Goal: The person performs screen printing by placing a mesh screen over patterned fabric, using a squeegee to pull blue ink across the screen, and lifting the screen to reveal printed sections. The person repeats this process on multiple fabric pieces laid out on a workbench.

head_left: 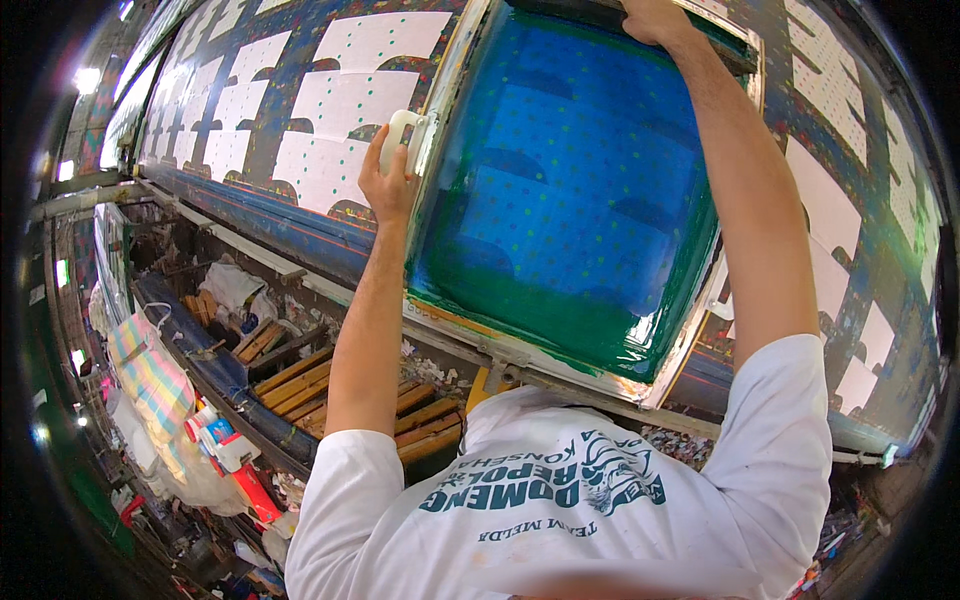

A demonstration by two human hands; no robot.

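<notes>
A large printing screen (570,190) with a pale frame lies on a long blue printing table (240,215); its mesh shines blue and green with wet ink. My left hand (388,175) grips a white handle (405,130) on the frame's left side. My right hand (655,20) reaches to the far edge and closes on a dark squeegee bar (580,12) there. White fabric pieces (345,105) with small green dots lie in rows on the table to the left and right of the screen.
Below the table's near edge runs a shelf of wooden slats (300,385). A striped pastel cloth (155,380), bottles and cartons (225,445) sit at the lower left. My white printed shirt (560,500) fills the bottom.
</notes>
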